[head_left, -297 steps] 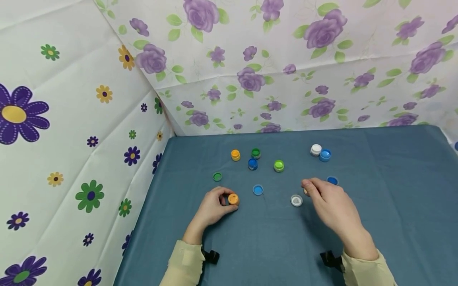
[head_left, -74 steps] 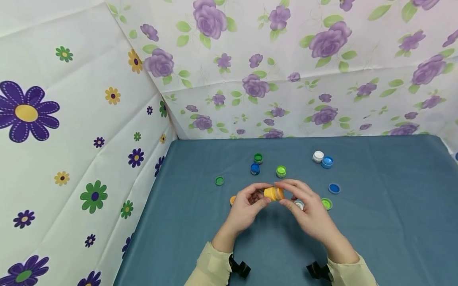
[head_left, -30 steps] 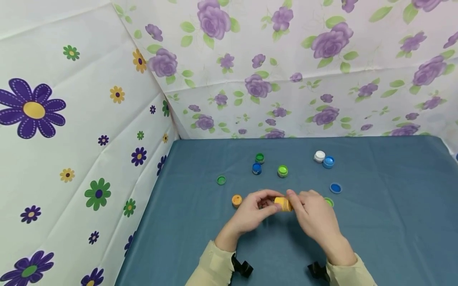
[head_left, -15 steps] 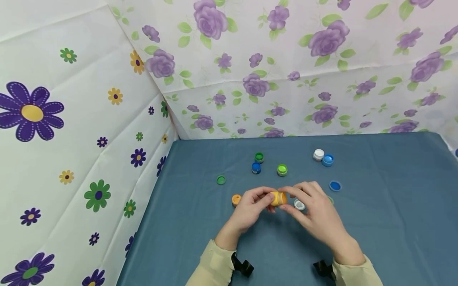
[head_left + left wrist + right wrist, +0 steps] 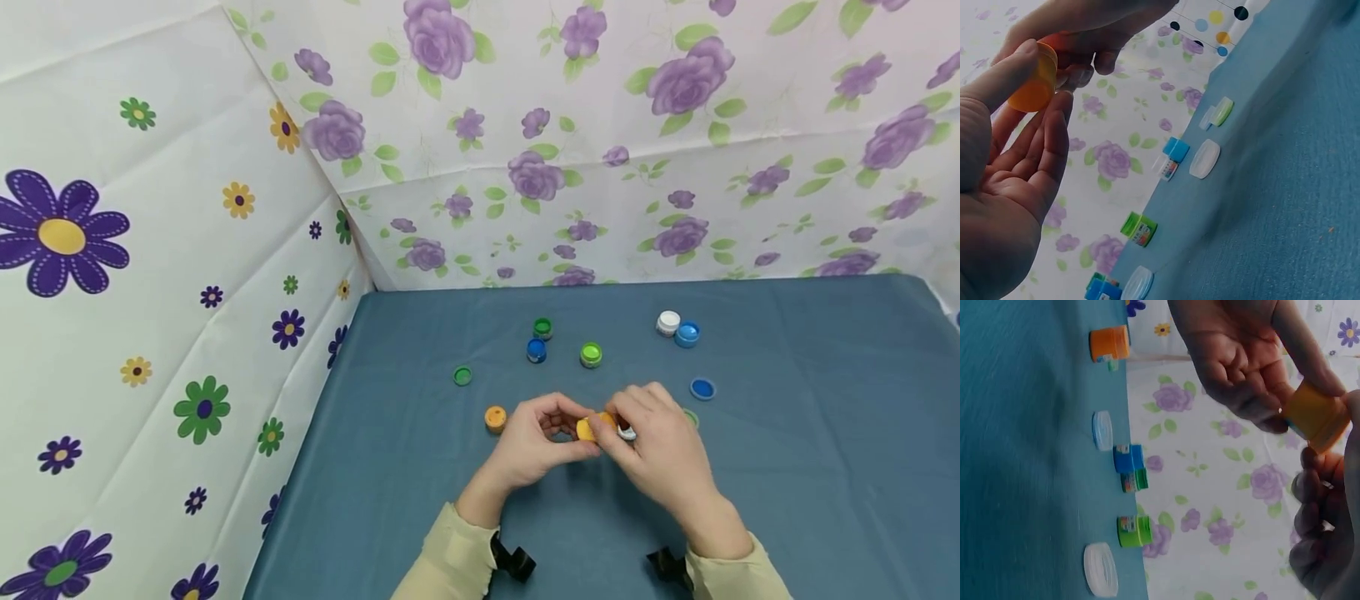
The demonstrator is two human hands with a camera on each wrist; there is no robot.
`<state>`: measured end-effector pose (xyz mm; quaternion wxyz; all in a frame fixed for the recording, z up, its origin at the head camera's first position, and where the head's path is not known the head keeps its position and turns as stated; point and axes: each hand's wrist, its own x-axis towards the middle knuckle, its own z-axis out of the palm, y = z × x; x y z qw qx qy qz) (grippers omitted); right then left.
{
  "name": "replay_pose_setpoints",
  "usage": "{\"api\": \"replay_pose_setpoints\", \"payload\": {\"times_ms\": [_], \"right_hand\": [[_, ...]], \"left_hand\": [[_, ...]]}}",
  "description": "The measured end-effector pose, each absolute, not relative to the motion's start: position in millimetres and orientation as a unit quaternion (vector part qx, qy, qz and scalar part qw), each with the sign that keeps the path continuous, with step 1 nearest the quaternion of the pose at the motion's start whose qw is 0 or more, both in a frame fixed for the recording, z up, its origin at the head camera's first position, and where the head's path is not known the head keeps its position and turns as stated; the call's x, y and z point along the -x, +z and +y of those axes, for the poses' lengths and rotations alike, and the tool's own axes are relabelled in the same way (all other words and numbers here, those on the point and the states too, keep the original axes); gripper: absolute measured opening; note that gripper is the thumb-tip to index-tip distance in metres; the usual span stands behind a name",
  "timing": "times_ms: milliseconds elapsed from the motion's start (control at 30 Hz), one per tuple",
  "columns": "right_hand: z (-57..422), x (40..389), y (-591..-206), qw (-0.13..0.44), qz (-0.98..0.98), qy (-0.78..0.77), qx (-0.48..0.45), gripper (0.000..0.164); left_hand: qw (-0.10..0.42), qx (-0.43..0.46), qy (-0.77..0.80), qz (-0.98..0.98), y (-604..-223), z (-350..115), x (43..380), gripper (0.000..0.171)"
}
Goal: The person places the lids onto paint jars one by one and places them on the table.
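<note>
Both hands meet over the middle of the table around one small yellow paint pot (image 5: 586,430). My left hand (image 5: 527,446) pinches the pot's body between thumb and fingers; the left wrist view shows the translucent yellow pot (image 5: 1034,87) held tilted. At the other end, my right hand (image 5: 663,450) grips the pot's orange-yellow lid part with thumb and fingertips. The right wrist view shows the pot (image 5: 1313,415) between the two hands. Left of them, an orange paint pot (image 5: 495,419) stands on the table. A white lid (image 5: 627,433) lies partly hidden behind the right hand.
Green (image 5: 543,328), dark blue (image 5: 536,350) and light green (image 5: 591,355) pots stand behind the hands. A white pot (image 5: 667,323) touches a light blue pot (image 5: 687,334). Loose lids include a green lid (image 5: 462,376) and a blue lid (image 5: 702,389).
Earlier the left hand held the orange pot and the yellow pot stood at the back; now both hands hold the yellow pot. Just now the right fingers loosened, then closed again on its lid end.
</note>
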<state>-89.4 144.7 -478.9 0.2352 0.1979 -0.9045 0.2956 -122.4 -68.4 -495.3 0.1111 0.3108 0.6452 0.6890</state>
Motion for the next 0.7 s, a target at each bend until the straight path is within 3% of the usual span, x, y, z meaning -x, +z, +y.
{"api": "replay_pose_setpoints", "payload": {"times_ms": [133,267,500,700], "right_hand": [[142,88,-476,0.220,-0.917,0.291,-0.163,0.046],[140,88,-472,0.177,-0.932,0.286,-0.133,0.054],[142,91,-469,0.104,-0.927,0.346,-0.100,0.038],[151,91,-471,0.072,-0.906,0.381,-0.168,0.028]], "left_hand": [[0.080,-0.326,0.672,0.660,-496,-63,120,0.028],[0.072,-0.316,0.650,0.687,-497,-61,119,0.028],[0.064,-0.275,0.623,0.729,-498,-66,123,0.030],[0.066,-0.273,0.620,0.733,-499,-69,122,0.026]]}}
